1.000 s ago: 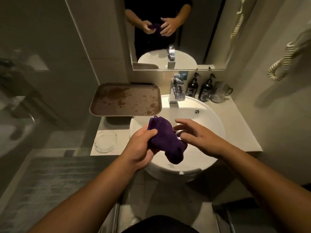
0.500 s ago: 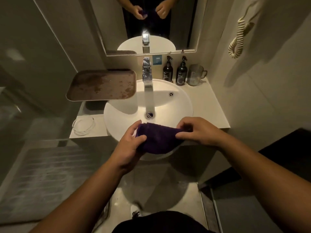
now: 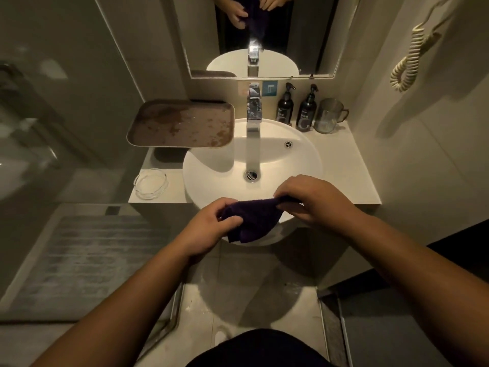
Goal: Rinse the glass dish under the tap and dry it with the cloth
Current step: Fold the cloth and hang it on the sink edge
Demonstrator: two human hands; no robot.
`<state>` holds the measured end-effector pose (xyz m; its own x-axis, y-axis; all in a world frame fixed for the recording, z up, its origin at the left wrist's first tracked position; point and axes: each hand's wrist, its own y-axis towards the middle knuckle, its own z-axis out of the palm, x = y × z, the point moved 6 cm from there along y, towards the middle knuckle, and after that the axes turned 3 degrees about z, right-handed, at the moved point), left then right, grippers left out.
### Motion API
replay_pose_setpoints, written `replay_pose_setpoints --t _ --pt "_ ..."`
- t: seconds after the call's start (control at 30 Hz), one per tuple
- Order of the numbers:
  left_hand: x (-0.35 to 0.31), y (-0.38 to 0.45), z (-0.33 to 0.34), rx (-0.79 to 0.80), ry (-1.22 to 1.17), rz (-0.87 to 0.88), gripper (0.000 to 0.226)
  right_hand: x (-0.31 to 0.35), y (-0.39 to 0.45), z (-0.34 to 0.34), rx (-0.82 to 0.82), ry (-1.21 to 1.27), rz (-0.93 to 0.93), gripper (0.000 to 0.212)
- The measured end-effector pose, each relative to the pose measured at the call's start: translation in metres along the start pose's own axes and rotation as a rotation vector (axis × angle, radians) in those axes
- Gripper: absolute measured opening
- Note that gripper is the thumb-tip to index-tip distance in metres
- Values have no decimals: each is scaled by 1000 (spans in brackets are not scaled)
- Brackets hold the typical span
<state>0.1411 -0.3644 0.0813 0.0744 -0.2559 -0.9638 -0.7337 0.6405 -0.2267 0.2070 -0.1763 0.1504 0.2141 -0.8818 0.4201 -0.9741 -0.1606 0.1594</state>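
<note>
A white stone counter (image 3: 341, 165) runs along the wall under a mirror (image 3: 312, 35), and a round white basin (image 3: 299, 165) sits on it, its near rim jutting past the counter's front edge. A chrome tap (image 3: 253, 120) stands at the back of the basin with its spout reaching over the drain (image 3: 250, 175). A brown tray (image 3: 182, 124), wet and blotched, sits raised at the basin's left, overlapping its rim. Over the near rim of the basin, the left hand (image 3: 211, 229) and the right hand (image 3: 315, 201) each pinch one end of a dark purple cloth (image 3: 251, 218), fingers curled round it, the cloth sagging between them. A clear mug (image 3: 328, 116) and two dark pump bottles (image 3: 296, 107) stand at the back right. The glass dish (image 3: 150, 183) rests on the counter just left of the basin, apart from both hands.
</note>
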Motion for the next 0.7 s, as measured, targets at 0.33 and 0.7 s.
replay_pose_setpoints --t 0.33,0.7 --pt "17 -11 -23 36 488 74 6 -19 -20 58 269 116 265 21" --pt "67 111 -26 -10 979 -44 23 -107 26 113 162 223 771 30"
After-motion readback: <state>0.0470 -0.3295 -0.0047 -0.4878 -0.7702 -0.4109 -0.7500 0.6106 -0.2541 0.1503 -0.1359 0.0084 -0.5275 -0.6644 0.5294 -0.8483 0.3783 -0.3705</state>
